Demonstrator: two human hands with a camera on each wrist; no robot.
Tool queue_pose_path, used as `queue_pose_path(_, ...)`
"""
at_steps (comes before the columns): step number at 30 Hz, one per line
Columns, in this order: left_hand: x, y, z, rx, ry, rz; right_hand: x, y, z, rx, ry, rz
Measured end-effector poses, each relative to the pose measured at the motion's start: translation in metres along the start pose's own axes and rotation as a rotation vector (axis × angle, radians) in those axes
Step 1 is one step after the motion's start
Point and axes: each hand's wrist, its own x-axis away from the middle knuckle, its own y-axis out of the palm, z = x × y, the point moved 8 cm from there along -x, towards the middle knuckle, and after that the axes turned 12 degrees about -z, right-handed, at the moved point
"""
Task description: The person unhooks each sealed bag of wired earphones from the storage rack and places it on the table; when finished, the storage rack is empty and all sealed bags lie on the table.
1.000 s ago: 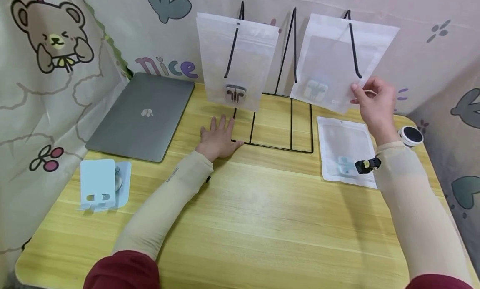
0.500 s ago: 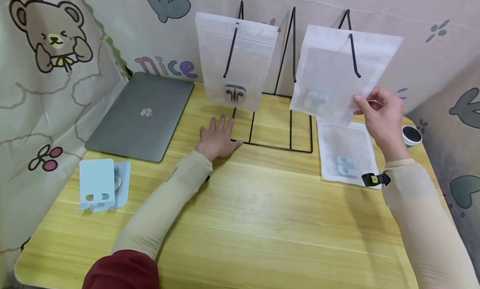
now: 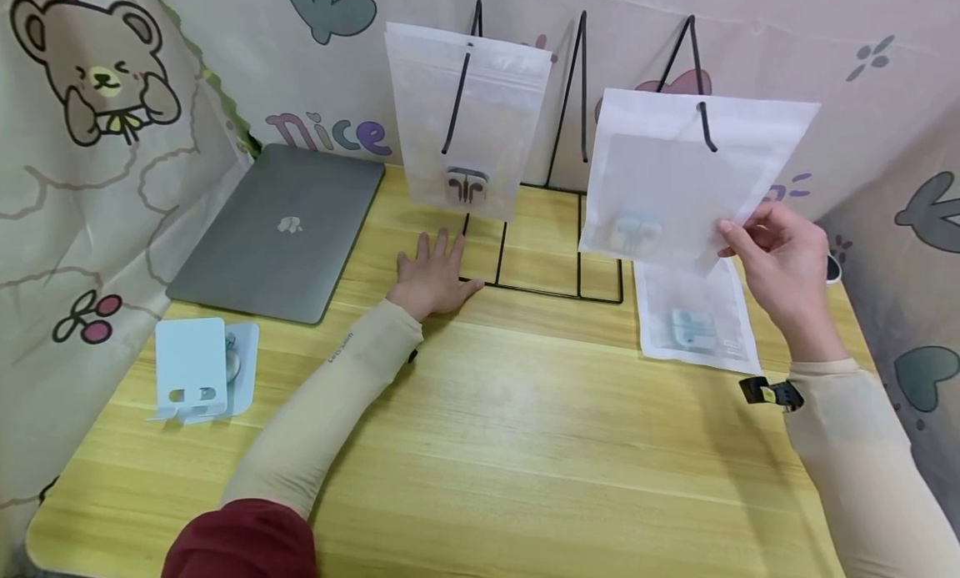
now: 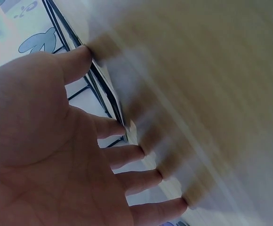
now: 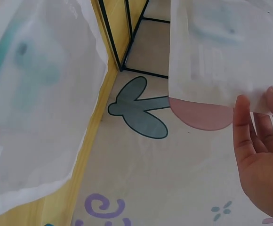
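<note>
My right hand (image 3: 787,265) pinches the lower right edge of a frosted zip bag (image 3: 675,186) holding boxed earphones. The bag's top hole is near the tip of the right hook (image 3: 707,128) of a black wire rack (image 3: 540,288). In the right wrist view, thumb and fingertips grip the edge of this bag (image 5: 221,61). My left hand (image 3: 433,276) lies with fingers spread at the rack's front left base corner; the left wrist view shows its palm (image 4: 47,141) by the black wires. Another bag (image 3: 468,119) with earphones hangs on the left hook.
A third bag (image 3: 693,319) lies on the table beneath the held one. A grey laptop (image 3: 277,228) rests at the back left, with a light blue folding stand (image 3: 191,365) before it. Behind my right hand a white round container (image 3: 834,269) is partly hidden. A printed curtain (image 3: 225,61) backs the table.
My right hand has drawn its bag forward and down along the right hook, toward the tip. More of the lying bag is now covered. The left hand has stayed in place.
</note>
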Motion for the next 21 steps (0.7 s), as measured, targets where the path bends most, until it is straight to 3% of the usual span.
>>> queue_pose_path(21, 0.001, -0.003, 0.001, -0.001, 0.001, 0.01, 0.038, -0.008, -0.009, 0.005, -0.079, -0.013)
